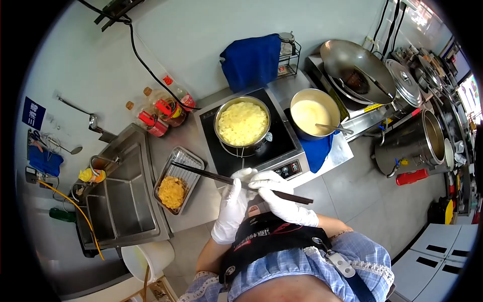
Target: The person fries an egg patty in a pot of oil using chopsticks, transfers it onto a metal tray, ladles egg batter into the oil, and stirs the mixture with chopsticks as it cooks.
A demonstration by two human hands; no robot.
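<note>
My left hand (231,211) and my right hand (284,199), both in white gloves, meet in front of my apron. A pair of long dark chopsticks (201,173) runs slantwise through them, with the fingers of both hands closed around the middle. Their far tips reach left over a metal tray (196,160) holding a heap of yellow-orange fried food (172,192). Beyond my hands, a pan of pale yellow food (243,124) rests on the induction cooker (287,146).
A pot of creamy liquid (316,117) with a spoon stands right of the cooker. Further right are a large wok (359,65) and a tall steel pot (410,143). Sauce bottles (171,108) and a sink (128,189) are at left. A white bucket (161,256) stands below the sink.
</note>
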